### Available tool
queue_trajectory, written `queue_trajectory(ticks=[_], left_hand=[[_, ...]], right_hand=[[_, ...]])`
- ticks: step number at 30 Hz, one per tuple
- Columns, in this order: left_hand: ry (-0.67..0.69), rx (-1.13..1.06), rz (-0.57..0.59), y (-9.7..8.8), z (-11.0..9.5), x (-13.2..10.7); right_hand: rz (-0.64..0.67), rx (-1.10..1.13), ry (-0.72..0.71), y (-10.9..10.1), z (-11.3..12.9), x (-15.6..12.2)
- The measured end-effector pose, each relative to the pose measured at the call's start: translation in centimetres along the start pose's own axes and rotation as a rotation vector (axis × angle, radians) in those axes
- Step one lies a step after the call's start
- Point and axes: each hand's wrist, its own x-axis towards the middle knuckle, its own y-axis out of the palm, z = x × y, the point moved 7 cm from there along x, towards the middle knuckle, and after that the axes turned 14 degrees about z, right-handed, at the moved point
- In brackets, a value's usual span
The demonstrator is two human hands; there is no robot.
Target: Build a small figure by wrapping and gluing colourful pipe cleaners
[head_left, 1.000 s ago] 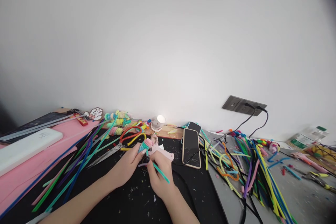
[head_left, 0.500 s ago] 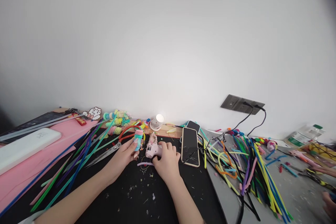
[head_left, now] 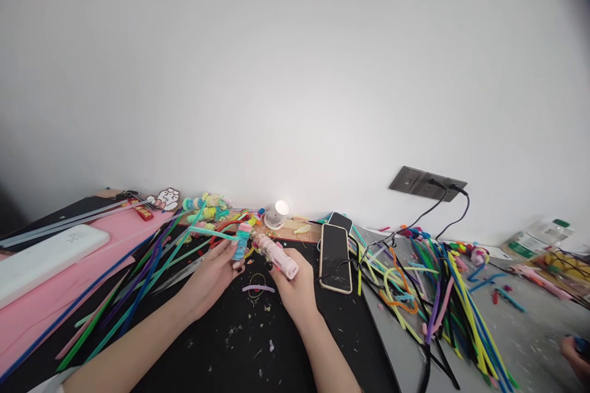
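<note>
My left hand (head_left: 216, 279) pinches a small roll of coiled pipe cleaner (head_left: 241, 242), pink on top with teal and blue below. A loose teal strand sticks out from its top to the left. My right hand (head_left: 297, 285) is wrapped round a pale pink hot glue gun (head_left: 280, 258). The gun's crusted nozzle end points up and left, close beside the roll; whether they touch I cannot tell. Behind my left hand lie scissors (head_left: 177, 276), partly hidden. A short lilac pipe cleaner (head_left: 258, 288) rests on the black mat (head_left: 221, 350) between my forearms.
A white paper cup (head_left: 277, 216) stands by the wall. Right of my hand lies a phone (head_left: 335, 258), with a second one behind. Bundles of pipe cleaners (head_left: 442, 295) spread across the grey table. Leftward are a white box (head_left: 50, 261) and pink sheets. Another person's hand (head_left: 574, 353) shows far right.
My right hand has lifted the glue gun off the mat and turned its nozzle toward the roll. The roll's loose teal strand now points left.
</note>
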Motion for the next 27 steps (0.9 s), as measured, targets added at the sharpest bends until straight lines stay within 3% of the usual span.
queue_trajectory(ticks=[4, 27], left_hand=[[0.014, -0.014, -0.043, -0.34, -0.04, -0.01], [-0.004, -0.003, -0.028, -0.06, 0.04, -0.12]], right_hand=[[0.038, 0.017, -0.046, 0.62, 0.32, -0.13], [0.014, -0.043, -0.003, 0.54, 0.31, -0.25]])
